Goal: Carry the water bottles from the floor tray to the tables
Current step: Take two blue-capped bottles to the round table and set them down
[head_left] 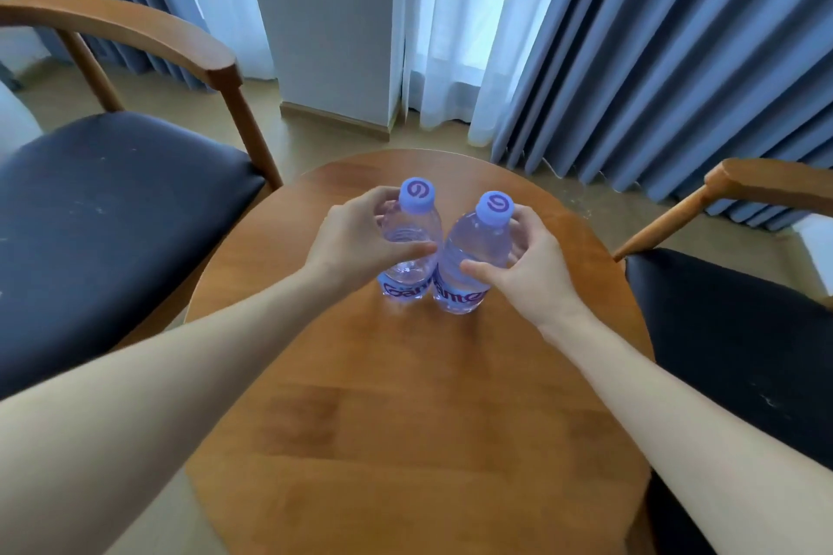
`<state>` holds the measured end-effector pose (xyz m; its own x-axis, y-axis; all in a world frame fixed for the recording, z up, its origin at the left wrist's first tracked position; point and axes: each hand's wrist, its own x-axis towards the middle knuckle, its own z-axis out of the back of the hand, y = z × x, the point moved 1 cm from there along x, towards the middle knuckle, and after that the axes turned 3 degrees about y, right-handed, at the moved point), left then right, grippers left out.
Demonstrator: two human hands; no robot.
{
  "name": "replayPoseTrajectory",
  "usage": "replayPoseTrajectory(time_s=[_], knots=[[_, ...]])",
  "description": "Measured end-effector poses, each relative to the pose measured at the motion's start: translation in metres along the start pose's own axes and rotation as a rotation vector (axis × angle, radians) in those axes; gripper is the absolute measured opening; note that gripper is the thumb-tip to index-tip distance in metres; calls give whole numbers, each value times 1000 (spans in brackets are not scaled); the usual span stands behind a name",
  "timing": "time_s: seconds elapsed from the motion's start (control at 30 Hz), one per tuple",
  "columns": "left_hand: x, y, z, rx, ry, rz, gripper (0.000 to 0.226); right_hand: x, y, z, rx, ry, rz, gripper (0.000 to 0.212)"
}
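Standing 2 water bottles side by side on the round wooden table, the person is wrapping the left hand around the left bottle and the right hand around the right bottle. Both bases are apparently touching the tabletop, so fingers should be loosening only once each bottle is settling upright, without nudging its neighbour.
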<state>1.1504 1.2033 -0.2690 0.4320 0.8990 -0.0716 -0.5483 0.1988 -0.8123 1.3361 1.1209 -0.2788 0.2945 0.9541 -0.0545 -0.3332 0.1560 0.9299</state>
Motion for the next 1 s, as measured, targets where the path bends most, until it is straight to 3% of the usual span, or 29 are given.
replayPoseTrajectory(time_s=[0.27, 0.37, 0.53, 0.7, 0.8, 1.0], knots=[[5, 4, -4, 24, 2, -20, 68, 16, -9, 14, -1, 186, 21, 64], [5, 7, -5, -53, 68, 15, 72, 13, -11, 14, -12, 189, 32, 65], [-5, 9, 6, -116, 168, -11, 90, 0, 5, 14, -27, 97, -8, 89], [-14, 17, 22, -22, 86, 5, 83, -8, 38, 21, -126, -228, 85, 47], [-14, 12, 25, -37, 41, -36, 74, -3, 51, 21, -207, -270, 118, 36], [-5, -13, 23, -173, 7, -130, 61, 5, 61, 17, -252, -263, 124, 36]])
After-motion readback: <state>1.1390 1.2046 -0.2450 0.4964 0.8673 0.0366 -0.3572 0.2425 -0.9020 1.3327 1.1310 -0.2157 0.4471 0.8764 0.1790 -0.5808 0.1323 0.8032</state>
